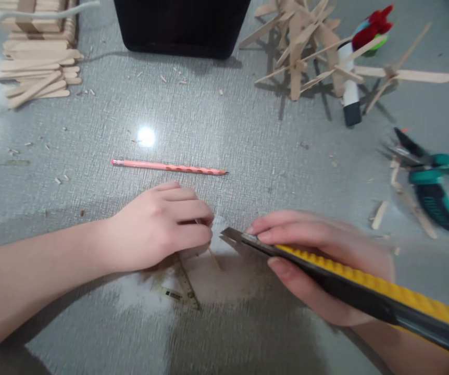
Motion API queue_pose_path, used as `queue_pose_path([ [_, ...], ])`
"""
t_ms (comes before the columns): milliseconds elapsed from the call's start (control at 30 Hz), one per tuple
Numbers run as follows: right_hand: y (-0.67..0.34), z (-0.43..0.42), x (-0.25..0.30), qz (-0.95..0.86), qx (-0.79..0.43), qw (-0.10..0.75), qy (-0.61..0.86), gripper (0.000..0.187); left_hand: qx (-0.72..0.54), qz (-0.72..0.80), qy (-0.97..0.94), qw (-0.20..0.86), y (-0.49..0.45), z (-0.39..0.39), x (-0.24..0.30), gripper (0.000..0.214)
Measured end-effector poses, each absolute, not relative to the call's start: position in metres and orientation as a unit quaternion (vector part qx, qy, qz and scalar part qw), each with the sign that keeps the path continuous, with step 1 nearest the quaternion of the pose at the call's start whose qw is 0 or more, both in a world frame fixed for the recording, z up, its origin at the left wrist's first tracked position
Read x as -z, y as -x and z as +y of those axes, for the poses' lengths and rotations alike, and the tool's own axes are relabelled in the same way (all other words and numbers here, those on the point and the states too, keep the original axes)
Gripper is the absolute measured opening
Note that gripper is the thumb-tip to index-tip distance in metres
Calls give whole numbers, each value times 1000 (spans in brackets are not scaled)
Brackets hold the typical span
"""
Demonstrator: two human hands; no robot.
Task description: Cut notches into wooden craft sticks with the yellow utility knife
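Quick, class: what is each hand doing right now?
Left hand: closed, pinching a thin wooden stick against the table.
Right hand: closed on a yellow utility knife.

Brightness: even, soft indoor light is filling the frame, slightly cool.
Source: an overhead lamp is mirroring as a small white glare spot [146, 136] left of centre on the grey table [248, 156].
Shadows: soft ones are falling toward the lower edge under the left hand [162, 229] and right hand [322, 265].
Blur: the utility knife [365, 284] at lower right is smearing.
Distortion: the corners are bending outward, and the stick pile [39, 52] at upper left is stretching.
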State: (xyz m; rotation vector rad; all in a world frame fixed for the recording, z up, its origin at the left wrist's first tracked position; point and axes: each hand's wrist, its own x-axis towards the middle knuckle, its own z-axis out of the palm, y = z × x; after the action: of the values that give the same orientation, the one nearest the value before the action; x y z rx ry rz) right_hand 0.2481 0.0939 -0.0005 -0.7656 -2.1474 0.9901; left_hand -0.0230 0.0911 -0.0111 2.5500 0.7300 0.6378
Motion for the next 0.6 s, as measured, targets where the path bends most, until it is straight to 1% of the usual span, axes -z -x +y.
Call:
queue_pose_path([
  [200,-246,94,-1,-818,-375,324,292,20,-211,238,-927,200,22,92,2,30],
  [300,-246,94,-3,-818,-373,326,291,21,-223,231,-918,233,22,94,3,30],
  [367,-247,93,-3,-819,-368,329,294,23,-221,229,-916,246,22,95,4,28],
  [467,-250,91,-4,-815,-361,332,309,24,-213,229,-920,236,22,95,5,26],
  [600,-254,87,-6,-811,-355,336,321,25,-224,272,-908,228,21,93,3,18],
])
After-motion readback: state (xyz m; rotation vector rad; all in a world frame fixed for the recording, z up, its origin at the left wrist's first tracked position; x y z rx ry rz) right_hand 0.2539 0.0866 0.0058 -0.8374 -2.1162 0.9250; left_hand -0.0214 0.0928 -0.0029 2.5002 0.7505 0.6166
